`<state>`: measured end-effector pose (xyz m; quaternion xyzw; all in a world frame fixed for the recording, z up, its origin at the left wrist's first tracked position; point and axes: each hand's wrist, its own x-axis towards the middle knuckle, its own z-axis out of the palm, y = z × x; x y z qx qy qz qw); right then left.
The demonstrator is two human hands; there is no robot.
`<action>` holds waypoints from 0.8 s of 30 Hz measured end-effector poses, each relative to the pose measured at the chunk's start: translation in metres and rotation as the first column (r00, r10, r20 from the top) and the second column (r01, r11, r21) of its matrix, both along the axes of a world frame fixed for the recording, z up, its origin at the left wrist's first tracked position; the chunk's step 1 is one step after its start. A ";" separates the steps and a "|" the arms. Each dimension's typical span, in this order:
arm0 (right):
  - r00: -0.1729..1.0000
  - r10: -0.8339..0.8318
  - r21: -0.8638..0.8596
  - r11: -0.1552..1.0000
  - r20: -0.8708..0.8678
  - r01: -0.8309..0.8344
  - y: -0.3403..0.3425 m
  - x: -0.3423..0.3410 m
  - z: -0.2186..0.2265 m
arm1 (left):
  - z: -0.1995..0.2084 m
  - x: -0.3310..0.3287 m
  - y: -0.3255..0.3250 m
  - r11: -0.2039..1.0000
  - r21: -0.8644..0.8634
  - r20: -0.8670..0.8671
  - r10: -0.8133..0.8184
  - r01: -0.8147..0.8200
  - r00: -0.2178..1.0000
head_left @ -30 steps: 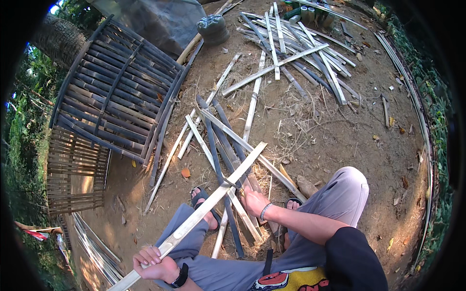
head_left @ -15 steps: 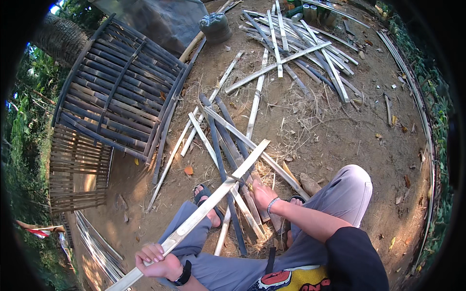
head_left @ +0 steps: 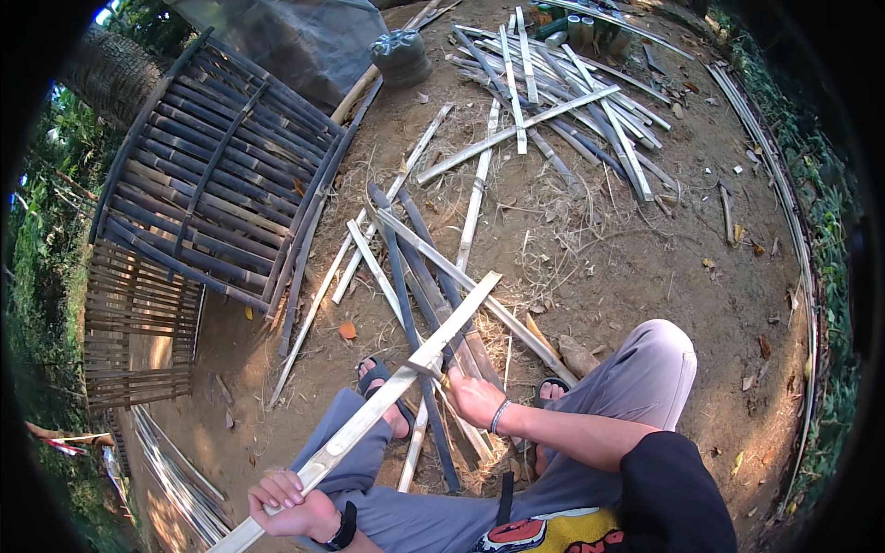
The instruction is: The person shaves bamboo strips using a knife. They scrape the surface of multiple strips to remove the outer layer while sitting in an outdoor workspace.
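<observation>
A long pale bamboo strip (head_left: 361, 418) slants across my lap, its far end raised over the ground. My left hand (head_left: 293, 503) is closed around its near part, at the lower left. In my right hand (head_left: 476, 402) is a knife (head_left: 426, 370), gripped by the handle. Its dark blade lies against the strip, about midway along the part beyond my left hand. Fingers of the right hand are partly hidden. Beneath the strip, dark bamboo pieces (head_left: 403, 276) and pale ones lie crossed between my sandalled feet.
A pile of split bamboo (head_left: 613, 138) lies at the far right. On the left stands a slatted bamboo bench (head_left: 221, 166), with a dark plastic bag (head_left: 401, 60) beyond it. More thin strips (head_left: 175, 475) lie at the lower left. Long poles (head_left: 774, 166) edge the right side.
My right hand and the knife have moved nearer to me along the bamboo strip. My left hand keeps its hold. The whole view has shifted slightly.
</observation>
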<state>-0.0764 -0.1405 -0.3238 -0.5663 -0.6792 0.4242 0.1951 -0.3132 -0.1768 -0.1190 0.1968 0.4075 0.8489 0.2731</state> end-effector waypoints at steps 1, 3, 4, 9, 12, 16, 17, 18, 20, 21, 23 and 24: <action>0.996 0.078 0.080 0.994 -0.029 -0.076 0.001 -0.001 0.006 | 0.001 0.001 0.000 1.000 0.003 0.001 0.004 -0.004 1.000; 0.995 -0.080 -0.109 0.990 0.068 0.087 0.018 0.014 -0.024 | 0.003 0.008 0.002 1.000 -0.014 0.000 -0.008 0.008 1.000; 0.972 -0.195 -0.068 0.976 0.133 0.205 0.024 0.031 -0.048 | 0.003 0.007 0.001 1.000 -0.028 -0.007 -0.008 0.008 1.000; 0.999 0.048 -0.021 0.999 0.008 -0.047 0.007 0.002 0.000 | 0.002 0.002 0.000 1.000 -0.015 -0.008 0.014 -0.014 1.000; 0.995 -0.025 -0.007 1.000 0.096 0.026 0.009 0.010 -0.014 | 0.003 0.006 0.002 1.000 -0.016 0.013 0.009 -0.008 1.000; 0.987 -0.086 -0.147 0.984 0.133 0.106 0.019 0.030 -0.047 | 0.000 0.003 0.004 0.999 -0.031 -0.002 0.007 -0.007 1.000; 0.993 -0.097 -0.199 0.974 0.065 0.108 0.012 0.016 -0.032 | 0.000 0.000 0.003 1.000 -0.013 0.006 0.005 -0.005 1.000; 0.999 -0.011 -0.144 0.989 0.032 0.015 0.007 0.010 -0.007 | 0.000 -0.002 0.000 1.000 0.001 0.010 0.013 -0.013 1.000; 0.997 0.076 -0.053 0.996 0.032 -0.074 0.003 0.009 -0.003 | 0.002 0.001 0.001 1.000 -0.006 0.019 0.018 -0.018 1.000; 0.995 0.074 -0.078 0.995 0.069 -0.069 0.012 0.015 -0.017 | 0.002 0.002 0.001 1.000 -0.009 0.022 0.021 -0.021 1.000; 0.978 -0.139 -0.041 0.988 0.157 0.147 0.027 0.042 -0.044 | 0.000 0.001 0.001 1.000 -0.012 -0.001 -0.015 0.015 1.000; 0.981 -0.165 -0.100 0.979 0.103 0.176 0.023 0.038 -0.053 | -0.001 0.001 0.002 0.999 -0.006 -0.010 -0.034 0.034 0.999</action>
